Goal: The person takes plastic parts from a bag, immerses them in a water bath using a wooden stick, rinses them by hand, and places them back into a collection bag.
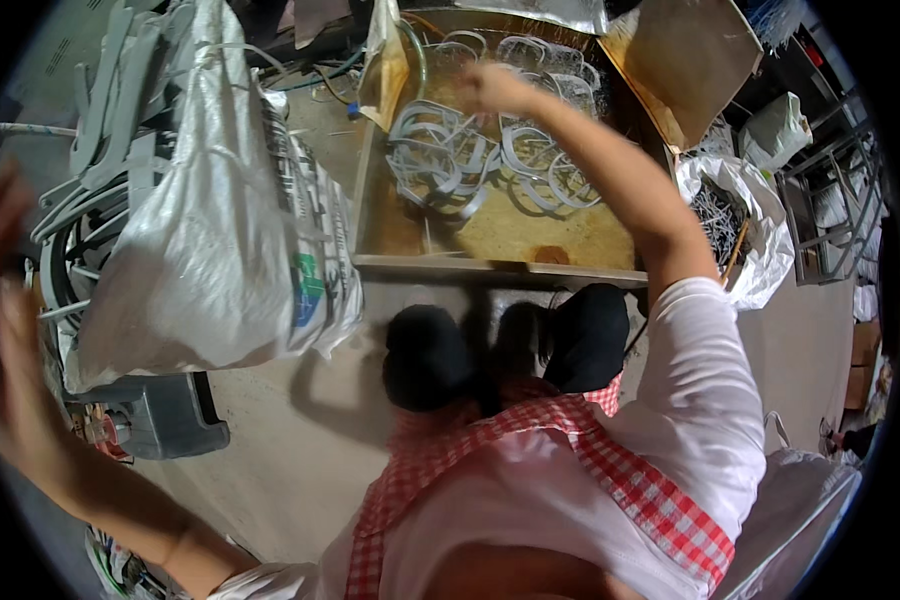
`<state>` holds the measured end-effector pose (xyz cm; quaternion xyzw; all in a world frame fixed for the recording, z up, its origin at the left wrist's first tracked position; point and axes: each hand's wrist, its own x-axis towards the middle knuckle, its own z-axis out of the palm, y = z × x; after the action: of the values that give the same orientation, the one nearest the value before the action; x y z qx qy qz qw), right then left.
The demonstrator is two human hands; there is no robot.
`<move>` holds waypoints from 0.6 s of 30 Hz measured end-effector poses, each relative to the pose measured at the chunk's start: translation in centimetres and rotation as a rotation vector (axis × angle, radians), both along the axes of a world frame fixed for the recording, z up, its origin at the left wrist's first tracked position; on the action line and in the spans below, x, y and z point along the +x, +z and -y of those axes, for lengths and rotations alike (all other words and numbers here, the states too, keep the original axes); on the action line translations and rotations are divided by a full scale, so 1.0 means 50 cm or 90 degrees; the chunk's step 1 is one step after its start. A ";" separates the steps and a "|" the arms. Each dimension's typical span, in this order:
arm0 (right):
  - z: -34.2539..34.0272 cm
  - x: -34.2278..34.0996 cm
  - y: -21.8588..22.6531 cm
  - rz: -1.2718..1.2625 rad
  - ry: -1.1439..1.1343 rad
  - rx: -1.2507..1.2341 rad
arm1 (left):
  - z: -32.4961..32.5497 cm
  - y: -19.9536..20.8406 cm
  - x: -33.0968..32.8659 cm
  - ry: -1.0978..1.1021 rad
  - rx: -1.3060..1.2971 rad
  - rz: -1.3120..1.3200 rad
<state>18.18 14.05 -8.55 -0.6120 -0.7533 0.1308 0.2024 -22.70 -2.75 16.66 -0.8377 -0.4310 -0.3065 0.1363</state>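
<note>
My right hand reaches over the far part of a shallow tray with a worn yellowish floor. Below and around it lie loose heaps of curved, pale grey plastic-looking strips. Its fingers point left and are blurred, so whether they grip a strip is hidden. My left hand is raised at the far left edge, smeared by motion, with fingers stretched apart and nothing visible in it. Nearest to it are larger curved grey pieces, crowded beside a full white woven sack.
A brownish board leans at the tray's far right corner. Right of the tray stands an open white sack of small grey pieces, with a metal rack beyond. A dark grey plastic stool-like item sits below the woven sack.
</note>
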 end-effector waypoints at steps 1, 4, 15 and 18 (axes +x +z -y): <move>0.028 0.073 -0.105 0.044 0.034 -0.077 | 0.025 -0.045 0.056 -0.107 -0.103 0.054; 0.194 0.140 -0.277 0.108 -0.014 -0.203 | -0.031 -0.226 0.232 -0.448 -0.450 0.021; 0.081 0.012 -0.591 0.104 0.119 -0.399 | -0.163 -0.733 0.614 -0.297 -0.978 0.740; 0.027 0.023 -0.685 -0.022 0.090 -0.212 | -0.187 -0.787 0.640 -0.184 -1.014 0.757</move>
<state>19.32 12.71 -42.82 -0.5800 -0.7589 0.2781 0.1017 9.29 6.60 -22.67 -0.4398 -0.4027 -0.3111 -0.7400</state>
